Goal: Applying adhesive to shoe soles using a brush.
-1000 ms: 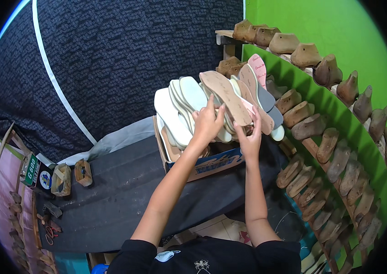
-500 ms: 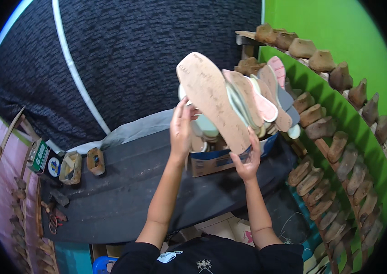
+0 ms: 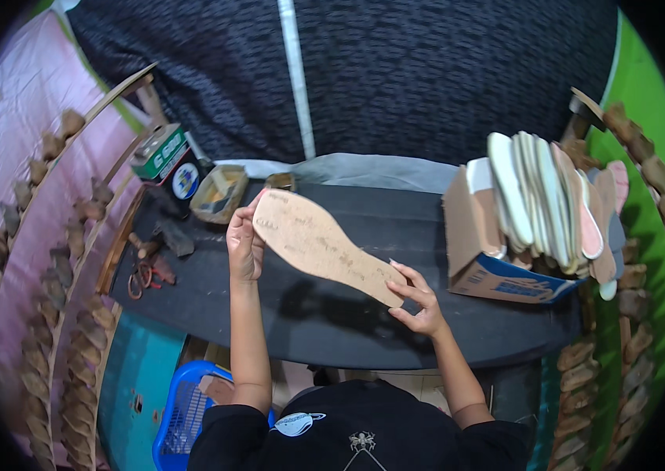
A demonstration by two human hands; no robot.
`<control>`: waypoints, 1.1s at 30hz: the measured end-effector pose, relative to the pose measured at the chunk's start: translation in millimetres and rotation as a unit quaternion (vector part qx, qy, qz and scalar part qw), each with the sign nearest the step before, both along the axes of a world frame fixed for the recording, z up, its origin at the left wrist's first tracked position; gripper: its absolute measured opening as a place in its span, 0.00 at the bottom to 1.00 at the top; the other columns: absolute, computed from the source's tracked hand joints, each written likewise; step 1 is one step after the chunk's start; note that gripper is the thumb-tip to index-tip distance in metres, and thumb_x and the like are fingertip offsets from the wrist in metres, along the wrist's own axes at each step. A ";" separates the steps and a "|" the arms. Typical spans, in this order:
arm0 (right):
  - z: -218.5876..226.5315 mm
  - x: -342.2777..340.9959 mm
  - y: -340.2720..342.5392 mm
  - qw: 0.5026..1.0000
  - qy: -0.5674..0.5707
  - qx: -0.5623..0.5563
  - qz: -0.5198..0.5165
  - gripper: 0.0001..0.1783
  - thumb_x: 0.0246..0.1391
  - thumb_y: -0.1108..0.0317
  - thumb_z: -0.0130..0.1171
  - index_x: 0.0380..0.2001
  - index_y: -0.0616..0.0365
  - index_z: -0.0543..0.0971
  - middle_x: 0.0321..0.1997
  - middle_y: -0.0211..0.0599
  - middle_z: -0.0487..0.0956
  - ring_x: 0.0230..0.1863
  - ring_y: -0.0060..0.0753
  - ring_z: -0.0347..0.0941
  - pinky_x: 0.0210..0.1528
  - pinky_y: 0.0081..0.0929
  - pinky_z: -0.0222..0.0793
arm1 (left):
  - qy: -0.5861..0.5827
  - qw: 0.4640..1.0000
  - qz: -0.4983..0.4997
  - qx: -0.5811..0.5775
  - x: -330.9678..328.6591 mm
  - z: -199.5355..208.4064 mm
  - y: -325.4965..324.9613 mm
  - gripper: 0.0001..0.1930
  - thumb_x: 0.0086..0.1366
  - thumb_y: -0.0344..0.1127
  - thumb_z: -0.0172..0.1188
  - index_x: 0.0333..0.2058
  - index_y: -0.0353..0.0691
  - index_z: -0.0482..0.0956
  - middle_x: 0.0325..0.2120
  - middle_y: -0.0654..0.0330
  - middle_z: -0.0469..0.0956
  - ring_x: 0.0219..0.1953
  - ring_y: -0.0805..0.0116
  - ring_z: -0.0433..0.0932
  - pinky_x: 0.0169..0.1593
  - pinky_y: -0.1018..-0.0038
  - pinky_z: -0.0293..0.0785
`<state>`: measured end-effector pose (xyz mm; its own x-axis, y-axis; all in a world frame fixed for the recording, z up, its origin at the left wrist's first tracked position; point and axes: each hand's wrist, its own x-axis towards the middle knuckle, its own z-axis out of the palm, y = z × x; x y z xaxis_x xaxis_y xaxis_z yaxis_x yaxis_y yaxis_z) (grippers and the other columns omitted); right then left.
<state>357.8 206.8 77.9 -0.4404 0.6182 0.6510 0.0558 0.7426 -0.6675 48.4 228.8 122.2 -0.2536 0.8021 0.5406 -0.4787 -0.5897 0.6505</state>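
Between my two hands is a tan insole (image 3: 320,243) with dark handwritten marks, held up over the dark table and tilted down to the right. My left hand (image 3: 246,239) grips its wide front end, partly hidden behind it. The narrow heel end is pinched by my right hand (image 3: 420,304), thumb below and fingers above. To the right, a cardboard box (image 3: 466,228) with a blue lower edge is filled with several upright insoles (image 3: 532,196) in white, pale green, pink and tan.
On the dark table (image 3: 348,345) at left are a green-and-black can (image 3: 167,169), a cut-open container (image 3: 218,193), scissors (image 3: 142,279) and a hammer-like tool (image 3: 142,246). Racks of wooden shoe lasts (image 3: 575,388) line both sides. A blue basket (image 3: 179,408) stands below the table's front edge.
My view has turned left. Both hands have brought the insole away from the box to above the middle of the table, and it now lies flatter.
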 end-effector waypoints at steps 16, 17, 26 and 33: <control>-44.1 -126.6 27.8 0.972 -0.096 -0.142 0.161 0.21 0.40 0.70 0.58 0.43 0.55 0.72 0.54 0.45 0.62 0.55 0.40 0.57 0.56 0.32 0.50 | -0.061 0.983 0.085 -0.151 -139.4 -115.9 -46.6 0.27 0.55 0.45 0.51 0.48 0.32 0.59 0.50 0.49 0.60 0.50 0.60 0.64 0.50 0.70 0.64; -44.4 -128.7 30.8 0.970 -0.102 -0.155 0.158 0.22 0.39 0.70 0.58 0.43 0.55 0.72 0.54 0.46 0.61 0.56 0.41 0.56 0.56 0.32 0.50 | -0.058 0.984 0.080 -0.145 -137.2 -113.4 -38.4 0.31 0.56 0.47 0.50 0.51 0.31 0.55 0.51 0.49 0.58 0.52 0.62 0.61 0.52 0.70 0.61; -21.2 -117.4 83.0 0.932 -0.220 -0.204 0.204 0.23 0.36 0.69 0.61 0.42 0.52 0.73 0.52 0.43 0.64 0.56 0.39 0.56 0.56 0.31 0.49 | 0.033 0.963 -0.108 -0.245 -145.7 -91.2 4.1 0.26 0.58 0.35 0.48 0.52 0.28 0.54 0.49 0.48 0.62 0.49 0.64 0.65 0.51 0.73 0.63; -8.7 -128.7 136.3 0.939 -0.273 -0.170 0.122 0.22 0.40 0.63 0.60 0.42 0.52 0.72 0.48 0.41 0.68 0.50 0.34 0.61 0.49 0.29 0.56 | 0.095 0.910 -0.169 -0.366 -157.0 -115.3 8.7 0.21 0.56 0.29 0.51 0.48 0.29 0.61 0.36 0.59 0.72 0.36 0.78 0.72 0.38 0.84 0.69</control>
<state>229.0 343.1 69.3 -0.8071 0.5862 0.0705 0.3137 0.5269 -0.7899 -108.6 237.5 6.9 0.1168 0.9799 -0.1615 -0.3898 0.1948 0.9001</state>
